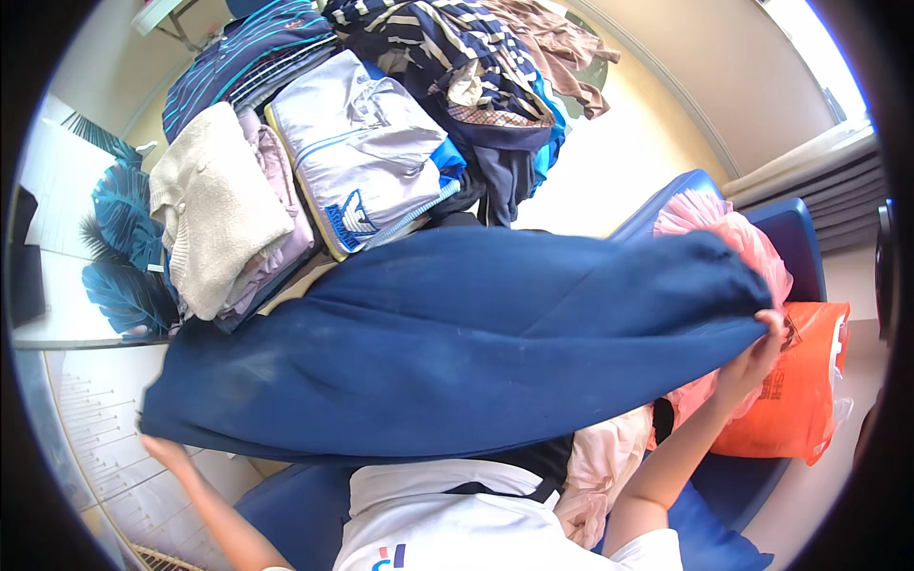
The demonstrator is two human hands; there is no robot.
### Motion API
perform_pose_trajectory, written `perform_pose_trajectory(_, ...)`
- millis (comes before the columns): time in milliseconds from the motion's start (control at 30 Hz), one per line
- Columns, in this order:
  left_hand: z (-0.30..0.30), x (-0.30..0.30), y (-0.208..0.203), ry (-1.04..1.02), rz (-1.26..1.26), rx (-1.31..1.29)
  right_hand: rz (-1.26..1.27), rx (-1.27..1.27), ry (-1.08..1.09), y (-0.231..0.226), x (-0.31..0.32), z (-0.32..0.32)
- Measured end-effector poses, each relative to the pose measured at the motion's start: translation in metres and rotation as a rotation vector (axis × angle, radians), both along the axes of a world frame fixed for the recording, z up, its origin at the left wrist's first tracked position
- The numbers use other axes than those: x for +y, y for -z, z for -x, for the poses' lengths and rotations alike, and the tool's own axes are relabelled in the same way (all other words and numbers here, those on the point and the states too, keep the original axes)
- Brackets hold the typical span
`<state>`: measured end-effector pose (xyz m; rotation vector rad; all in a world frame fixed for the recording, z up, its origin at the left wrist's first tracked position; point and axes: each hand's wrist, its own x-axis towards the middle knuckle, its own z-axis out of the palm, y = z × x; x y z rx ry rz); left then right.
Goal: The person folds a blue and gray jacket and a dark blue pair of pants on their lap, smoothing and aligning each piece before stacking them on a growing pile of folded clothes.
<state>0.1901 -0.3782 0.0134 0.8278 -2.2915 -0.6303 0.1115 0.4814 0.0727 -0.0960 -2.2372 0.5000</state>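
Now we hold navy garment (457, 343) stretched wide across our front. Right hand (757, 357) pinches its right end, fingers closed on cloth. Left hand (164, 447) sits at lower left corner, mostly hidden behind fabric, grip unclear. Beyond garment: pile of folded clothes (286, 181). Orange bag (804, 381) just beside right hand.

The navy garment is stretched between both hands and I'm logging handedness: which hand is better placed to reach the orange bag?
Right. The right hand grips the navy garment right beside the orange bag; the left hand is far opposite.
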Motion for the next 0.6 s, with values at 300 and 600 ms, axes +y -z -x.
perform_pose_trajectory(300,-0.089,0.144,0.123,0.538,-0.153,-1.236,0.428,-0.483,0.200,0.110,-0.032,-0.116)
perform_pose_trajectory(600,0.093,0.328,-0.018,1.179,-0.199,-0.503,1.218,-0.287,0.356,0.121,-0.040,-0.101)
